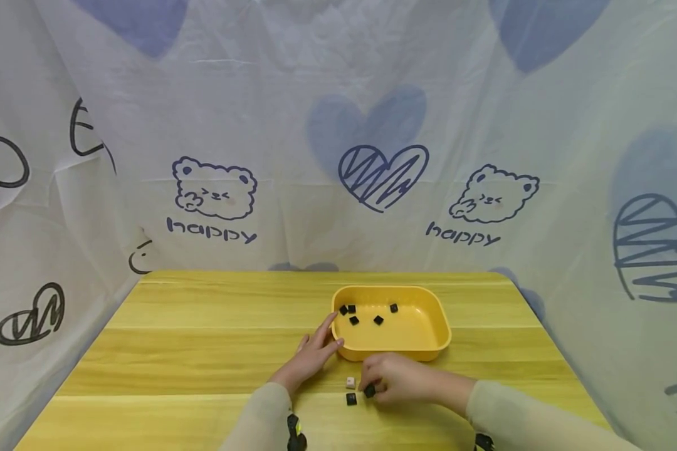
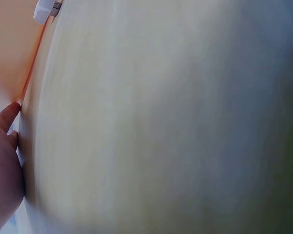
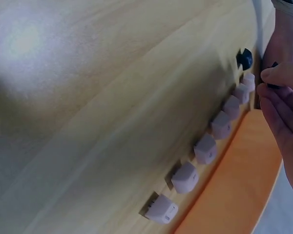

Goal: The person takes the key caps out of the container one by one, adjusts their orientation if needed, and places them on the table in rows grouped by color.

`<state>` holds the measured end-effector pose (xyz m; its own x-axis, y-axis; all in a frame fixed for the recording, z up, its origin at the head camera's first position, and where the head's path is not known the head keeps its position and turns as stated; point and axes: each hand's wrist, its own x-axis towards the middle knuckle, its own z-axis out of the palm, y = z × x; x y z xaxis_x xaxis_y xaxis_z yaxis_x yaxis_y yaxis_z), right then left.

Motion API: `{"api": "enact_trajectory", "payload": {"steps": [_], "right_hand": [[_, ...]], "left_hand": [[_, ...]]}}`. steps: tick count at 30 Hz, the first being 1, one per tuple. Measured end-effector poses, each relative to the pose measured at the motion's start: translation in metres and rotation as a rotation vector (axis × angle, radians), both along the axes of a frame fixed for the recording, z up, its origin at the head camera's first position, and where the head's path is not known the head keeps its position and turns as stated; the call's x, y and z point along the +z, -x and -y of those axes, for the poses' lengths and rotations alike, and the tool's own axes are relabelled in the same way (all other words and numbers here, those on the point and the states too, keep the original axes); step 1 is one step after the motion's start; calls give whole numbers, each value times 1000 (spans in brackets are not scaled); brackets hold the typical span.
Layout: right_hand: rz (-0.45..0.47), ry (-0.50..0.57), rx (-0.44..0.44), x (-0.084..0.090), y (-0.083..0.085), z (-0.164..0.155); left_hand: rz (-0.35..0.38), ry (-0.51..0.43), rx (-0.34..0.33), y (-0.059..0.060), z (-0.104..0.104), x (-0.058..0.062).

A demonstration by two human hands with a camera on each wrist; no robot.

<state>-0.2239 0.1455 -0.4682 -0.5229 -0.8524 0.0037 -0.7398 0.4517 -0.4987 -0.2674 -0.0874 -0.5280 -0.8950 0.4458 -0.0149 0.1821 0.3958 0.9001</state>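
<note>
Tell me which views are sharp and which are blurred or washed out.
Head view: evenly lit and sharp; the yellow tray, the table and both hands read clearly. Left wrist view: almost wholly smeared, only the left hand at the edge is readable. Right wrist view: soft, with a pale glare patch upper left; the row of white keycaps is still legible.

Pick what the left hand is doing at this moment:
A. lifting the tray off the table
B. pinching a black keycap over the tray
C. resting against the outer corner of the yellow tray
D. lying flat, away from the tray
C: the left hand has its fingers straight against the near left corner of the yellow tray, holding nothing.
</note>
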Motion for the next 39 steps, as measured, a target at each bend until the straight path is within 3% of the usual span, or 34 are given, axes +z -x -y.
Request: {"api": "enact_trajectory", "payload": {"steps": [16,22,27,33,39], "right_hand": [[4,-61,-29,-7,1,2],[-97,-63,-3,-12,1,2],[-214,-141,-7,-15,1,5],[-230,-215,-41,-15,1,9],[-234,-211,-28,-15,1,11]], "left_hand": [[6,33,0,1,0,2],[4,18,-5,1,0,1],[1,10,-5,1,0,2],[5,13,-4,0,1,4],[13,21,-5,-1,1,4]]}}
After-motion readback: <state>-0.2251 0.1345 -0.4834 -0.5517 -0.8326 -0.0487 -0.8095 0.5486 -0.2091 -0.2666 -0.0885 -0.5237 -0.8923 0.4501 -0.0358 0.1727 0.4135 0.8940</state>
